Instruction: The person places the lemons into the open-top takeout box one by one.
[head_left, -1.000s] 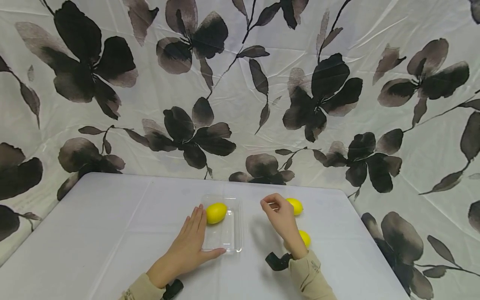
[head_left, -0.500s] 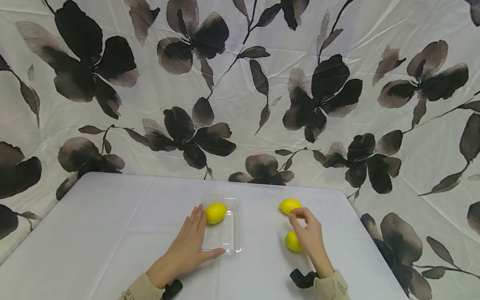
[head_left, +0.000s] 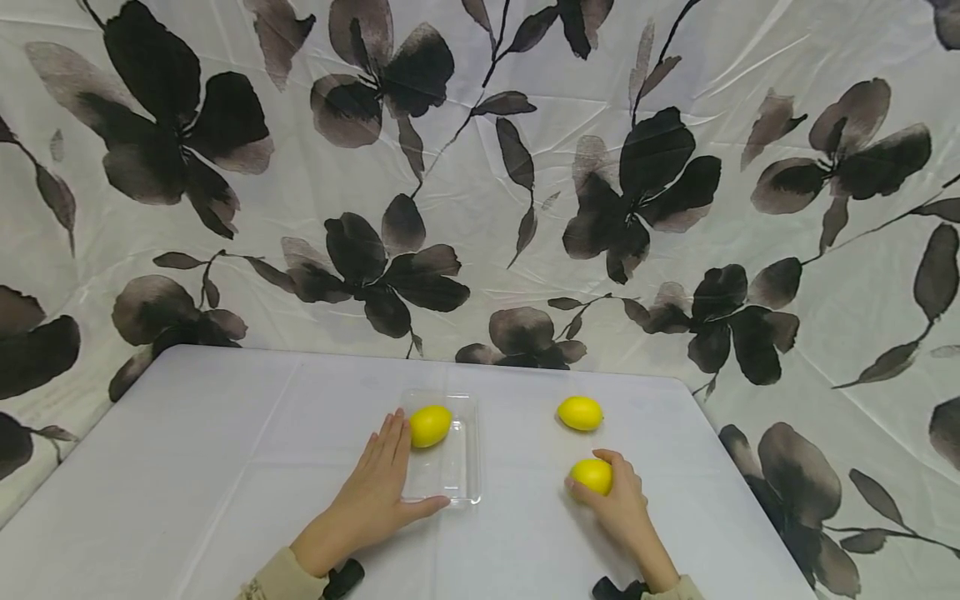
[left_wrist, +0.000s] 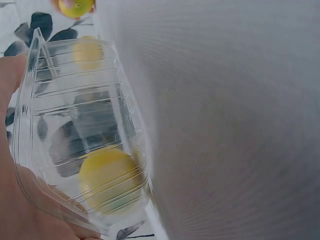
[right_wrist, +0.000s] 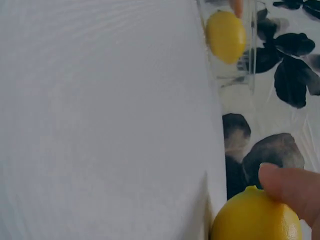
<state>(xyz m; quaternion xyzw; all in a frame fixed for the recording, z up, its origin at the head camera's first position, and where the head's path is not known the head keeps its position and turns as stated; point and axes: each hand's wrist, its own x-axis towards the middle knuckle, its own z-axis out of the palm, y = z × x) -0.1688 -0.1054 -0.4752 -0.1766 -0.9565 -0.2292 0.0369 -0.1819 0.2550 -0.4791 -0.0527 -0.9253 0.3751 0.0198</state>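
While the left hand (head_left: 367, 493) is lying along the left side of the clear container (head_left: 474, 454), its fingers are extending straight and close together and its thumb is stretching wide along the near edge; it is gripping nothing. The first lemon (head_left: 431, 426) is resting inside the container, just to the right of the left fingertips. The right hand (head_left: 621, 504) is holding the second lemon (head_left: 591, 476): the thumb is bearing on the left near side and the fingers are curling around the right side. Whether this lemon is touching the white table (head_left: 225, 467), the views are not showing clearly. The third lemon (head_left: 580, 413) is lying on the table beyond the right fingertips, near but apart from them. The container is sitting to the left of the right thumb, well apart. Judging by this layout, one lemon is counting as placed; two are lying outside the container, one within the right fingers' grasp and the other untouched.
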